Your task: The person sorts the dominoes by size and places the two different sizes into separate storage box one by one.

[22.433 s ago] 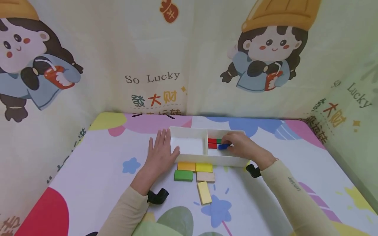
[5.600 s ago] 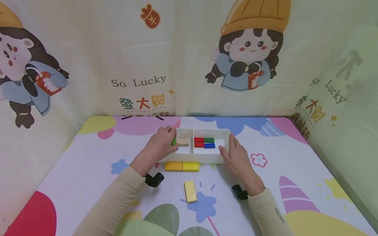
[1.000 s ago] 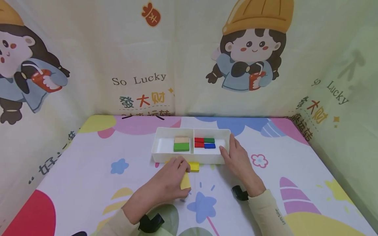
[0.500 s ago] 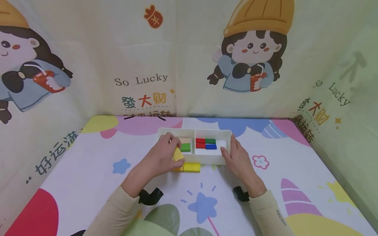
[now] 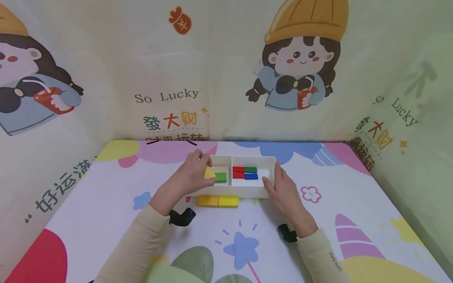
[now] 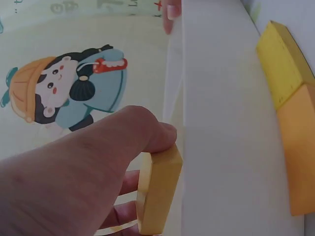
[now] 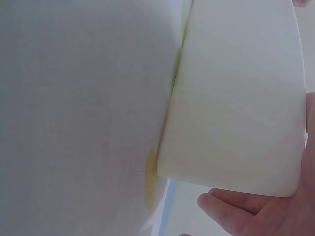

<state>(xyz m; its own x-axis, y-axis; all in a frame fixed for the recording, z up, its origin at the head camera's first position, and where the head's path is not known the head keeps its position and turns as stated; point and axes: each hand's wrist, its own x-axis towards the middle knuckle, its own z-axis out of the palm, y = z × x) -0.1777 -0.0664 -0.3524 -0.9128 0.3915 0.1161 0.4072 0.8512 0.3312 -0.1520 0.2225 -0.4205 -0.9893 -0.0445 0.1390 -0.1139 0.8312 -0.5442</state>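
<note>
My left hand (image 5: 187,171) pinches a pale yellow wooden block (image 5: 209,172), tilted, over the left compartment of a white two-part box (image 5: 251,192). In the left wrist view this block (image 6: 160,191) sits between thumb and fingers beside the box's wall. A beige block (image 5: 220,169) and a light green block (image 5: 221,178) lie in that compartment, partly covered by the hand. At the box's right end my right hand (image 5: 288,194) grips the wall, thumb over the rim and fingers outside. Two red blocks (image 5: 238,175), a dark green block (image 5: 250,169) and a blue block (image 5: 251,177) fill part of the right compartment.
An orange block (image 5: 207,201) and a bright yellow block (image 5: 228,201) lie end to end on the patterned tablecloth (image 5: 269,251), just in front of the box. A printed curtain (image 5: 226,78) hangs behind. Black wrist cameras (image 5: 182,217) jut out under both wrists.
The left hand has lifted the pale yellow block off the table and carried it forward over the left compartment. Beige and green blocks moved into the box earlier. The right hand stays at the box's end.
</note>
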